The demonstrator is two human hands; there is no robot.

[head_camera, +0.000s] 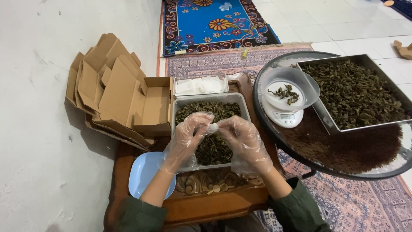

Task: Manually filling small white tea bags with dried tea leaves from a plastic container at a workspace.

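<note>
While I watched the head view, the round glass worktop point(343, 165) at right carried a steel tray of dried leaves point(356, 92) and a white scale point(285, 115) with a clear bowl point(289, 86). Flat cardboard boxes point(109, 86) lay left. A smaller tray of leaves point(212, 129) sat under both gloved hands. Left hand point(186, 139) and right hand point(244, 141) had fingers pinched together on a small white sachet point(213, 127), held just above that tray.

blue floral rug point(216, 23), brown cardboard boxes point(116, 90), pale blue plate point(143, 172).
</note>
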